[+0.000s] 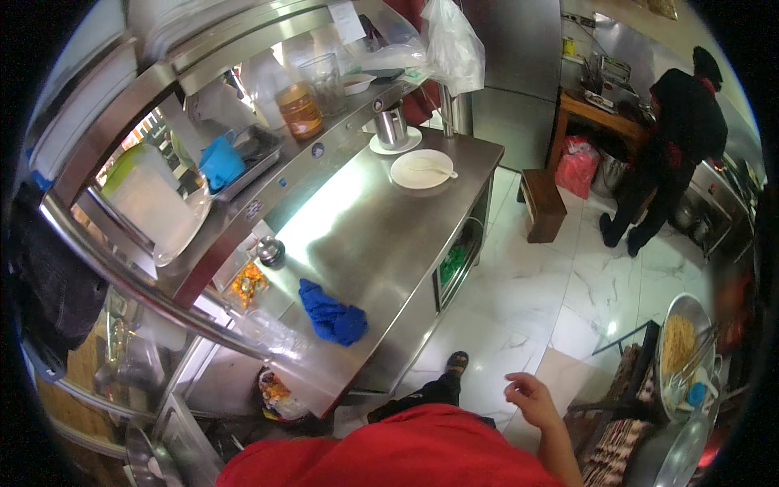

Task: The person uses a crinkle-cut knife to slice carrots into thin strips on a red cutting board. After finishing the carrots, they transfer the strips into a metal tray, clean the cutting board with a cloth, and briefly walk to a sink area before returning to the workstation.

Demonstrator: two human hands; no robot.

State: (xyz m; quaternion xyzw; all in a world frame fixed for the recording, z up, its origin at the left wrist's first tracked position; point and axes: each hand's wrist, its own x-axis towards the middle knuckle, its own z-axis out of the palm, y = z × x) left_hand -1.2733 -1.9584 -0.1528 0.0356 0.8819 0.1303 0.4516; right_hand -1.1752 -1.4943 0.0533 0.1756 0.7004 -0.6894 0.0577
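Observation:
My right hand (531, 399) hangs in the air at my right side, over the tiled floor. Its fingers are loosely bent and apart, with nothing in them. Out of view is my left hand. Closest to the right hand is a large metal bowl (680, 341) of noodles, some way off to the right, with a utensil resting in it. On the steel counter (381, 235) ahead of me lie a crumpled blue cloth (331, 313) and a small metal pot (270, 250). Farther back, a white plate (422, 169) carries a light spoon (438, 171), beside a steel canister (391, 128) on another plate.
A shelf above the counter bears a jar (299, 111), a blue cup (221, 161) and a plastic bag (453, 47). A wooden stool (542, 205) stands on the floor. Another person in black (677, 138) works at the back right. A fridge (515, 89) stands at the back.

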